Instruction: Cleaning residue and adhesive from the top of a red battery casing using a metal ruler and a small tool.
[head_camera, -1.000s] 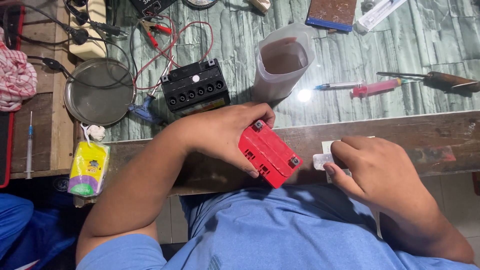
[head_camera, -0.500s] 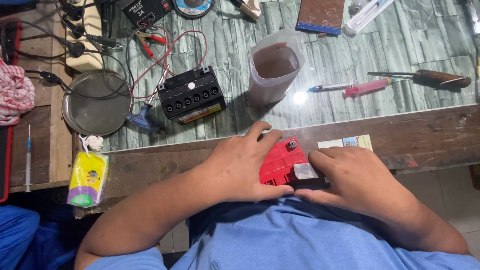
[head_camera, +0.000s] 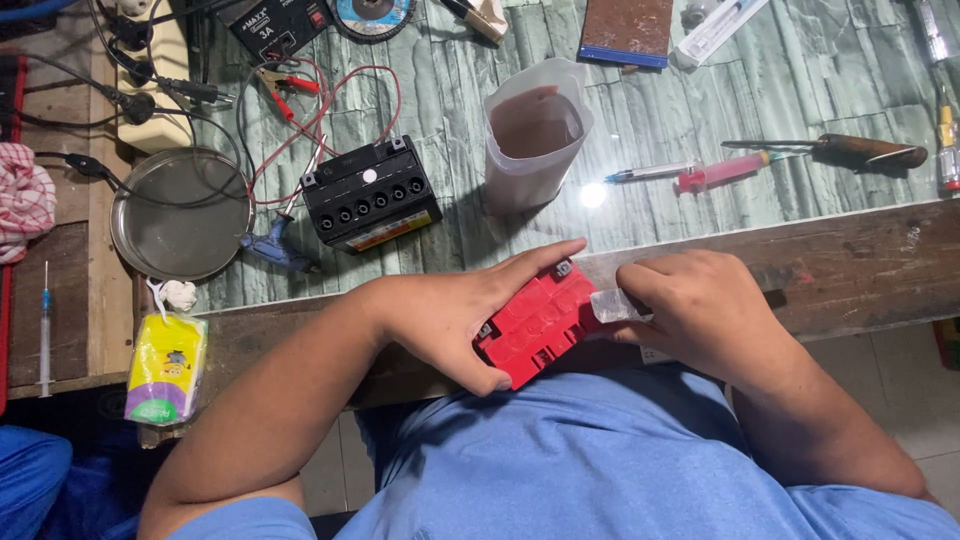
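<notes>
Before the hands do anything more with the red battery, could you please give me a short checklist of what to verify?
1. Left hand grips the red battery: ok.
2. Right hand holds the small pale piece against the battery: ok.
3. Battery steadied at the wooden bench edge: ok.
4. Cup of brown liquid upright, apart from the hands: ok.
5. Black battery clear of the hands: ok.
6. Piece seated properly: cannot tell.

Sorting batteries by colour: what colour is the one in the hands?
Red, seen in the head view.
</notes>
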